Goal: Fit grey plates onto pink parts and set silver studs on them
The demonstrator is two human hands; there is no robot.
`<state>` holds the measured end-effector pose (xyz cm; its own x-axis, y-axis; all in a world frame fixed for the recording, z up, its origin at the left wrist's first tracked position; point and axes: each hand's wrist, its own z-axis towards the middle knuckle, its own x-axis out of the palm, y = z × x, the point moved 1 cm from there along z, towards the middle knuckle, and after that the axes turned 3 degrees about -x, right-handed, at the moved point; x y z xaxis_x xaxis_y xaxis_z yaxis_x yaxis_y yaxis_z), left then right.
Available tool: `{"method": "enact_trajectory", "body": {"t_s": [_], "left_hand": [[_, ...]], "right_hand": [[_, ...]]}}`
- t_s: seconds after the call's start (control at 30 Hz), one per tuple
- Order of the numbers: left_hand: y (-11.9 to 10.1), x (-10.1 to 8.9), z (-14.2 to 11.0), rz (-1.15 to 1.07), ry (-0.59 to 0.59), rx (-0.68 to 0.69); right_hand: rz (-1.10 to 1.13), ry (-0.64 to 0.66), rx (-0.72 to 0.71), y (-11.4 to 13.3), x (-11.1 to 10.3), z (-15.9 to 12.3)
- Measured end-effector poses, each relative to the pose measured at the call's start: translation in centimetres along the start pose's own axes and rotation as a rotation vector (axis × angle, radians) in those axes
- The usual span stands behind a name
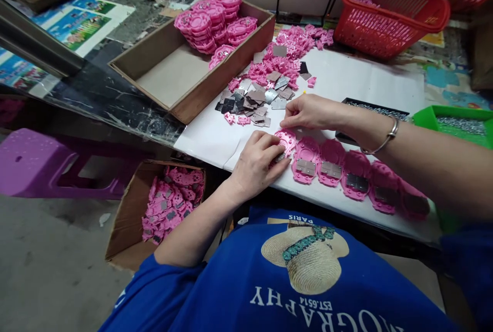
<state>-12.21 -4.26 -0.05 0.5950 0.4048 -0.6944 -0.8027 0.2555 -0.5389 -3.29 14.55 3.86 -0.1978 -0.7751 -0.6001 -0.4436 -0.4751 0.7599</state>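
Observation:
At the left end of a row of pink plastic housings (pixel 307 160), my left hand (pixel 259 161) is closed over one pink housing (pixel 286 140), its fingers partly covering it. Just above that piece, my right hand (pixel 306 112) is pinched, thumb and fingertips together; anything between them is too small or hidden to see. Several housings in the row carry a flat grey or black plate (pixel 356 182) on their lower half. Past my hands lie loose metal plates (pixel 256 98) and a heap of small pink parts (pixel 295 44).
A shallow cardboard box (pixel 162 78) at the back left holds stacked pink housings (pixel 206 21). Screws fill a black tray (pixel 375 108) and a green tray (pixel 458 121) at right. A red basket (pixel 385 19) stands behind. Below left are a carton (pixel 129 214) of pink parts and a purple stool (pixel 34 162).

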Motion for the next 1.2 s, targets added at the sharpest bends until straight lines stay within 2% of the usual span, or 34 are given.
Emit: {"method": "enact_trajectory", "body": {"t_s": [0.17,0.33,0.47,0.57,0.67,0.77,1.07,1.2], "left_hand": [[0.0,0.1,-0.1,0.006,-0.024,0.033],[0.1,0.1,0.0,-0.005,-0.035,0.032],[0.0,0.1,0.0,-0.008,-0.027,0.016],[-0.1,0.1,0.0,-0.011,-0.043,0.025],[0.0,0.1,0.0,-0.009,-0.049,0.039],[0.1,0.0,0.0,0.003,-0.052,0.042],[0.0,-0.5,0.1,0.011,-0.028,0.060],[-0.9,-0.7,0.0,0.107,-0.087,0.081]], "right_hand": [[-0.048,-0.034,-0.021,0.0,0.2,0.0],[0.029,-0.090,-0.022,-0.2,0.2,0.2],[0.003,-0.095,0.034,0.4,0.1,-0.1],[0.154,-0.103,0.112,0.7,-0.5,-1.0],[0.451,-0.035,0.173,0.8,-1.3,-2.2],[0.618,0.067,0.180,0.6,-2.0,-3.2],[0.693,0.175,0.176,-0.7,-2.7,-4.7],[0.662,0.197,0.141,-1.2,-2.7,-4.9]]}}
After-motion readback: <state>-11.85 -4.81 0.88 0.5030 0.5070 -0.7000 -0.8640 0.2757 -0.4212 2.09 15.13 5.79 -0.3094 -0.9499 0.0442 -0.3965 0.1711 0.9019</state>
